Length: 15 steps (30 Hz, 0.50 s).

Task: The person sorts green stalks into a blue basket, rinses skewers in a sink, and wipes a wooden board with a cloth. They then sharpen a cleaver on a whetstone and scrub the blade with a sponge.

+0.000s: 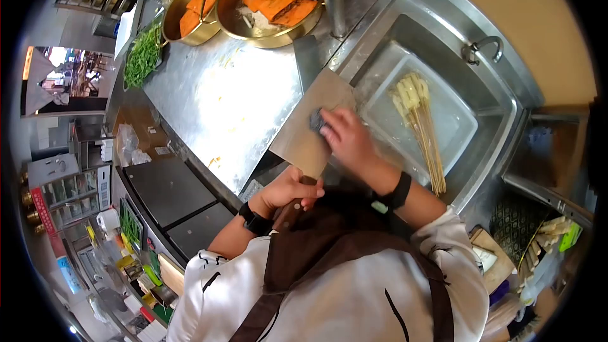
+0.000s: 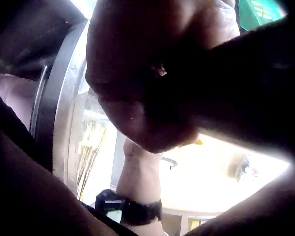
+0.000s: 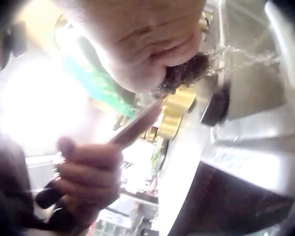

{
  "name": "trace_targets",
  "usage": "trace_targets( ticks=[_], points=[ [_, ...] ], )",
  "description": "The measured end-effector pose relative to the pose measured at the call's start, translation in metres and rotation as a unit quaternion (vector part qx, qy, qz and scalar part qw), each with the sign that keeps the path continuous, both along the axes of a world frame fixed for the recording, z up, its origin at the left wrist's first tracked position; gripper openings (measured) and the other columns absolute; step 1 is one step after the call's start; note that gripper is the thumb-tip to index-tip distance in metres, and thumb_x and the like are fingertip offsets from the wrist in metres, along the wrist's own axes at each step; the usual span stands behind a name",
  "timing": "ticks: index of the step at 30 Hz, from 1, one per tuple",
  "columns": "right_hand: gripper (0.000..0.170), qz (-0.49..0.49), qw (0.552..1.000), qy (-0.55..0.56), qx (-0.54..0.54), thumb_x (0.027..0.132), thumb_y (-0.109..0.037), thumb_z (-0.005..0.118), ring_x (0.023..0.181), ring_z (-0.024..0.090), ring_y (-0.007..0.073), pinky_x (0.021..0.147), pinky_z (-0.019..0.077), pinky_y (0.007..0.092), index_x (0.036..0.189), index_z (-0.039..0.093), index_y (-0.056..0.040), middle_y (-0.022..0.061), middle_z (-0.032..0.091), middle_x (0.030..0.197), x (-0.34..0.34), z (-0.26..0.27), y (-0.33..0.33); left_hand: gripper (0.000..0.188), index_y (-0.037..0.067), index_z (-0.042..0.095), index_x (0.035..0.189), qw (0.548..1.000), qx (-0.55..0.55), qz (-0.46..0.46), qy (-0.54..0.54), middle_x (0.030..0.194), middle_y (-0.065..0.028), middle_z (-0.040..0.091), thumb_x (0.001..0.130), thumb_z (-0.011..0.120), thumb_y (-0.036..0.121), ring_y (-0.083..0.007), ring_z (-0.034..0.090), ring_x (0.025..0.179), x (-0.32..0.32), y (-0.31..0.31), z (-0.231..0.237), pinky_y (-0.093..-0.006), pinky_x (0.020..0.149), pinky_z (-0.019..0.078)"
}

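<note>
My left hand (image 1: 288, 190) grips the brown wooden handle (image 1: 289, 214) of a broad cleaver, its fingers curled round it. The wide blade (image 1: 297, 142) points away from me, between the steel counter and the sink. My right hand (image 1: 347, 139) pinches a dark grey scouring pad (image 1: 316, 121) against the blade's face. In the right wrist view the pad (image 3: 187, 73) looks like wiry mesh under the right hand (image 3: 142, 44), and the left hand (image 3: 91, 174) is curled round the handle. The left hand (image 2: 152, 73) is dark and close in the left wrist view.
Skewers (image 1: 418, 120) lie in a translucent tub (image 1: 465, 123) inside the sink (image 1: 506, 111), beside a faucet (image 1: 484, 49). Two brass pans (image 1: 269, 39) with orange slabs (image 1: 278, 0) stand at the counter's back. Left of them is a tray of greens (image 1: 143, 57). A steel post (image 1: 332, 0) rises behind the blade.
</note>
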State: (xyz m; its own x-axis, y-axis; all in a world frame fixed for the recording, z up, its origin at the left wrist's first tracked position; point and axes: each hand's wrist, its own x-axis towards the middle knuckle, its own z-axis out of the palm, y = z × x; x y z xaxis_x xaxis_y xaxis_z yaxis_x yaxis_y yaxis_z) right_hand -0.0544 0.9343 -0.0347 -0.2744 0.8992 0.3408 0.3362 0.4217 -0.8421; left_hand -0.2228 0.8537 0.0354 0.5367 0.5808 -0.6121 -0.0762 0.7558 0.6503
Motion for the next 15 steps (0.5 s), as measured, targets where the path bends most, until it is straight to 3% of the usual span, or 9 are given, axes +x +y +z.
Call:
trace_targets(
  ticks=[2, 4, 7, 13, 15],
  points=[
    [0.030, 0.033, 0.999, 0.010, 0.011, 0.081, -0.014, 0.065, 0.088, 0.056, 0.0329, 0.076, 0.0478, 0.0393, 0.110, 0.061, -0.0079, 0.0133, 0.054, 0.096, -0.003, -0.003, 0.002, 0.015, 0.003, 0.050, 0.078, 1.000, -0.012, 0.007, 0.002, 0.056, -0.0007, 0.047, 0.080, 0.064, -0.002, -0.0084, 0.048, 0.046, -0.002, -0.001, -0.001, -0.0241, 0.047, 0.0425],
    [0.029, -0.066, 0.996, -0.054, -0.007, 0.081, -0.012, 0.065, 0.087, 0.056, 0.0332, 0.075, 0.0481, 0.0382, 0.109, 0.061, -0.0074, 0.0129, 0.055, 0.095, 0.007, -0.027, 0.032, 0.015, 0.003, 0.050, 0.078, 0.999, -0.028, 0.015, -0.001, 0.056, -0.0008, 0.047, 0.079, 0.064, -0.002, -0.0084, 0.048, 0.046, 0.000, -0.004, -0.002, -0.0242, 0.046, 0.0424],
    [0.029, -0.074, 0.996, -0.058, 0.006, 0.080, -0.010, 0.065, 0.087, 0.056, 0.0333, 0.074, 0.0480, 0.0382, 0.109, 0.062, -0.0070, 0.0129, 0.055, 0.094, 0.014, -0.028, 0.061, 0.015, 0.003, 0.050, 0.077, 1.000, 0.007, -0.022, 0.001, 0.053, -0.0011, 0.047, 0.080, 0.064, -0.001, -0.0094, 0.048, 0.045, 0.004, 0.000, 0.006, -0.0240, 0.045, 0.0417],
    [0.031, 0.154, 0.984, 0.015, 0.084, 0.079, -0.008, 0.065, 0.088, 0.057, 0.0311, 0.076, 0.0479, 0.0364, 0.110, 0.062, -0.0027, 0.0137, 0.056, 0.098, -0.021, 0.040, -0.010, 0.013, 0.003, 0.051, 0.076, 0.999, 0.031, -0.028, 0.018, 0.052, -0.0010, 0.048, 0.083, 0.062, 0.002, -0.0100, 0.048, 0.046, -0.005, 0.010, -0.009, -0.0238, 0.046, 0.0412],
    [0.031, 0.138, 0.985, 0.004, 0.103, 0.079, -0.008, 0.065, 0.087, 0.057, 0.0307, 0.076, 0.0480, 0.0362, 0.110, 0.062, -0.0032, 0.0132, 0.056, 0.098, -0.024, 0.038, -0.001, 0.013, 0.002, 0.051, 0.076, 0.999, 0.018, -0.037, 0.003, 0.053, -0.0012, 0.048, 0.083, 0.062, 0.002, -0.0098, 0.048, 0.046, -0.002, 0.009, -0.008, -0.0239, 0.046, 0.0411]
  ],
)
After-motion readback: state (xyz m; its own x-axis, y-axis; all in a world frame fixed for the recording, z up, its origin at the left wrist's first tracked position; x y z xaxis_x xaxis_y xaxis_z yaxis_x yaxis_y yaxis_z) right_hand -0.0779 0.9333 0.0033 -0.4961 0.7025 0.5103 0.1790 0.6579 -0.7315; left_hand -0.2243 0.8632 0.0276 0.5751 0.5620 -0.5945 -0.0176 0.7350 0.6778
